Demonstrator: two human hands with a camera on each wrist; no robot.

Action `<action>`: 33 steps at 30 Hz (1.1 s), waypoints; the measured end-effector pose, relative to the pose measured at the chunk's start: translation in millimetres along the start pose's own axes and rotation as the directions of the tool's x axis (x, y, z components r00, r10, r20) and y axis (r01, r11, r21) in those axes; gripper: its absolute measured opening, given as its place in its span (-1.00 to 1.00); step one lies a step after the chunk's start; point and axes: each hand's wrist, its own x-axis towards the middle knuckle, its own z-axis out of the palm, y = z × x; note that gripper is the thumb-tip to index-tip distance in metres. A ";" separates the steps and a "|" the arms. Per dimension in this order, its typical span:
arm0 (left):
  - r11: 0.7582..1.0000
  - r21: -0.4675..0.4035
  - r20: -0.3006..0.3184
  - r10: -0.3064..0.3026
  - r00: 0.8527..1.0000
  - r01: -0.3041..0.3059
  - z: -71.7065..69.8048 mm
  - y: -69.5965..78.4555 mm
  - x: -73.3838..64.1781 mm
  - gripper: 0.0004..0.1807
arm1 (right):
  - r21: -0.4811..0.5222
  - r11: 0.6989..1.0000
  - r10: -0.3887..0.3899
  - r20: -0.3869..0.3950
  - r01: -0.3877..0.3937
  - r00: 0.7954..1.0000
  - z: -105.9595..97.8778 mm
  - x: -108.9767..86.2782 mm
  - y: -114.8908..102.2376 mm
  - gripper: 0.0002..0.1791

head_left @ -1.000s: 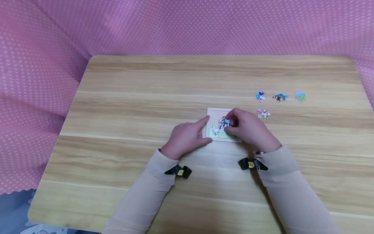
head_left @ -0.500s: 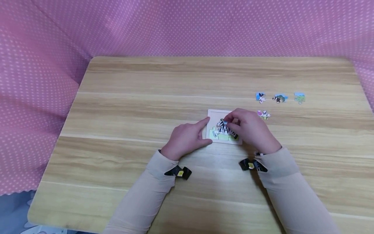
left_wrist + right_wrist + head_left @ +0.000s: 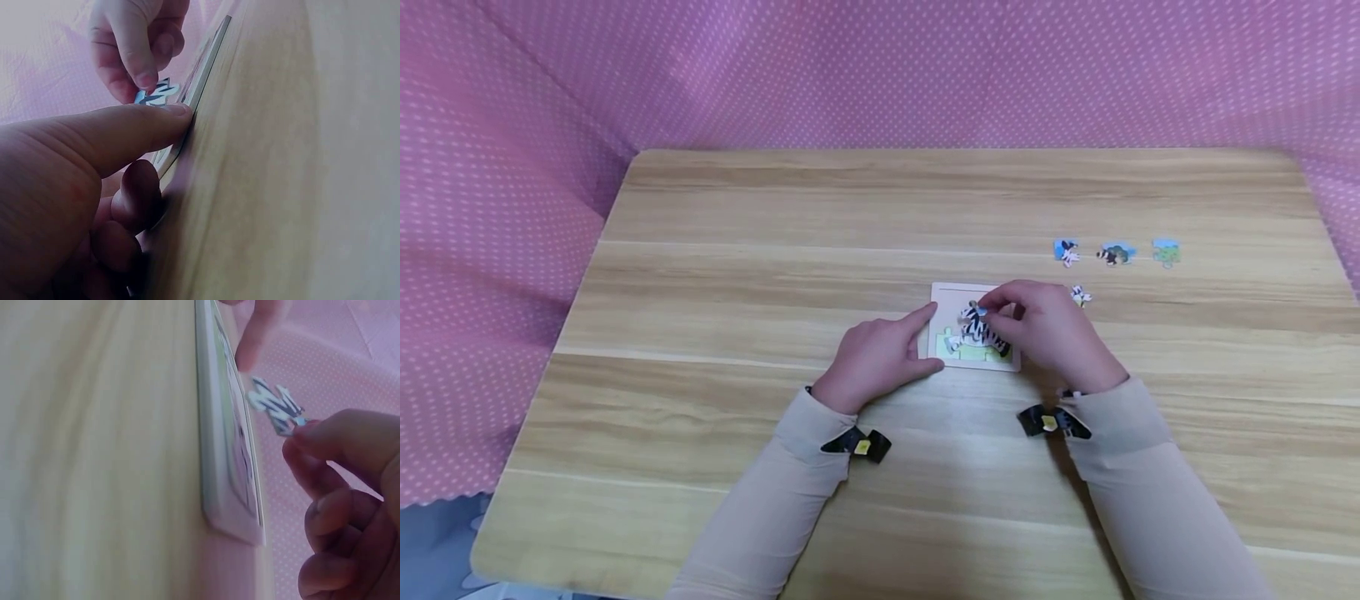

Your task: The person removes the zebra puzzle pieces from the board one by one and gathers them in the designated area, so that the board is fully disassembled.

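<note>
In the head view my right hand (image 3: 1052,329) pinches a black-and-white striped puzzle piece (image 3: 275,406) with a blue patch between thumb and forefinger. In the right wrist view the piece is tilted and apart from the puzzle board (image 3: 215,487). Several fitted pieces fill the lower part of that board, showing a zebra's body and green ground; its pale upper part (image 3: 947,300) is bare. My left hand (image 3: 880,358) lies at the board's left side, thumb and forefinger spread and touching its edge. The right hand hides the board's upper right.
Loose puzzle pieces lie behind and right of the board: a blue one with a zebra part (image 3: 1067,252), one with a striped animal (image 3: 1117,253), a blue-green one (image 3: 1167,252) and one partly hidden (image 3: 1081,295). A pink dotted curtain (image 3: 880,75) hangs behind the wooden table (image 3: 700,275).
The right hand has turned and lifted its striped piece a little, uncovering the zebra's body on the board. The left hand has stayed at the board's edge.
</note>
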 end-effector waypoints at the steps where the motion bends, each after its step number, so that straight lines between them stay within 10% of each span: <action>1: 1.000 0.001 -0.001 0.000 1.000 0.000 -0.2 0.1 -0.2 -0.11 | 0.009 1.000 0.003 -0.003 -0.003 1.000 -1.1 -0.4 1.3 -0.81; 33: 1.000 0.011 -0.010 -0.001 1.000 0.001 2.6 -1.8 -0.4 -0.10 | 0.055 0.997 0.056 -0.097 -0.051 0.994 -55.8 -16.3 74.3 -0.72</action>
